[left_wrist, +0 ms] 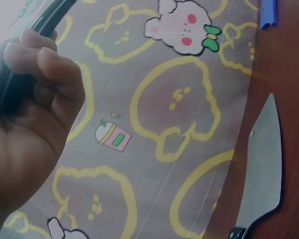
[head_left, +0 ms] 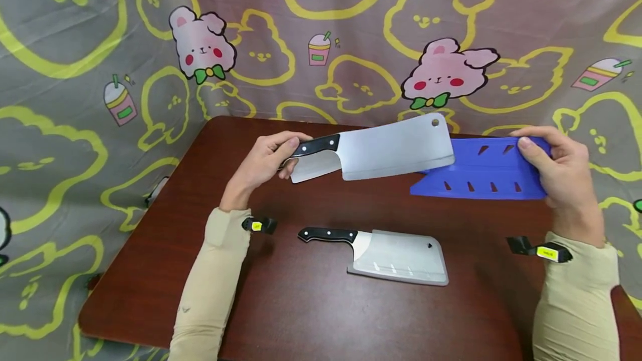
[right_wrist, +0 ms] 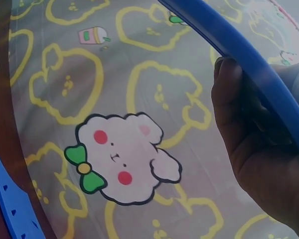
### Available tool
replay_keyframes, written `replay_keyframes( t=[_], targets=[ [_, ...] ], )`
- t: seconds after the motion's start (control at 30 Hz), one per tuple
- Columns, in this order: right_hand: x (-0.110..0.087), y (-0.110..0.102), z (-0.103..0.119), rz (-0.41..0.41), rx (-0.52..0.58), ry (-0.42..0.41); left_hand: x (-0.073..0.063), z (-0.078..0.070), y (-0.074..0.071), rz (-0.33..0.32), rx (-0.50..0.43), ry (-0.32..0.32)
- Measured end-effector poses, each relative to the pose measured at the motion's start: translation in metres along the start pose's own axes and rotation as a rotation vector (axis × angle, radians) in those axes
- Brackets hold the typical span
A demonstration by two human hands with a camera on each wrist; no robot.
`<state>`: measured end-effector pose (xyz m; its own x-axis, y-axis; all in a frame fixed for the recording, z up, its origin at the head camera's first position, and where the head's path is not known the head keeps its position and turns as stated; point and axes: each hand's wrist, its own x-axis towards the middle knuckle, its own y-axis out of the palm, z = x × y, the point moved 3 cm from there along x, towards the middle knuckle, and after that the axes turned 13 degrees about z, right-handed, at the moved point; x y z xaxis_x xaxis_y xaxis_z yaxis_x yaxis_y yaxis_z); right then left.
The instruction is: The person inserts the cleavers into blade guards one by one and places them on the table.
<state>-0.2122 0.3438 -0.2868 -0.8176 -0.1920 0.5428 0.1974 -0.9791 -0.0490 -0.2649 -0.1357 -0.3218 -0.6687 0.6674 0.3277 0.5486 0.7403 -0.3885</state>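
My left hand (head_left: pixel 273 157) grips a cleaver by its black riveted handle (head_left: pixel 316 145). The bare blade (head_left: pixel 396 149) points right, its hole near the upper far corner. At the right, my right hand (head_left: pixel 569 163) pinches a blue blade cover (right_wrist: pixel 274 89), thumb on its face, seen edge-on in the right wrist view. The held blade's end overlaps blue plastic in the head view. Behind the left hand lies a second bare cleaver (left_wrist: pixel 264 164). Another blue blade cover (right_wrist: pixel 14 199) with small slots shows at the right wrist view's lower left.
In front on the dark reddish-brown table (head_left: pixel 281 305) lies a cleaver in a translucent grey cover (head_left: pixel 401 258), its black handle (head_left: pixel 328 234) to the left. A cartoon-printed curtain (head_left: pixel 351 88) hangs behind the table and along its left side.
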Motion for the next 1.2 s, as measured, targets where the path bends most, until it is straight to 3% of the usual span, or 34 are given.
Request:
replay_keyframes(
  t=[0.1, 0.2, 0.4, 0.77, 0.93, 1.2],
  targets=[
    [-0.001, -0.003, 0.003, -0.036, 0.004, -0.017, -0.005, -0.002, -0.005, -0.045, -0.008, 0.003],
    [-0.002, -0.005, 0.004, -0.022, 0.036, -0.032, -0.006, -0.004, -0.008, -0.061, -0.017, 0.0],
    [-0.003, -0.005, 0.001, 0.012, 0.096, -0.023, -0.005, -0.003, -0.008, -0.06, -0.027, 0.008],
    [-0.003, -0.004, 0.003, 0.006, 0.04, -0.033, -0.009, -0.004, -0.012, -0.09, -0.081, 0.033],
    [-0.003, -0.001, 0.004, -0.018, -0.001, -0.013, -0.008, -0.003, -0.012, -0.077, -0.062, 0.032],
    [-0.001, -0.001, 0.0, 0.03, 0.049, -0.035, -0.007, -0.001, -0.012, -0.074, -0.046, 0.05]
  ],
)
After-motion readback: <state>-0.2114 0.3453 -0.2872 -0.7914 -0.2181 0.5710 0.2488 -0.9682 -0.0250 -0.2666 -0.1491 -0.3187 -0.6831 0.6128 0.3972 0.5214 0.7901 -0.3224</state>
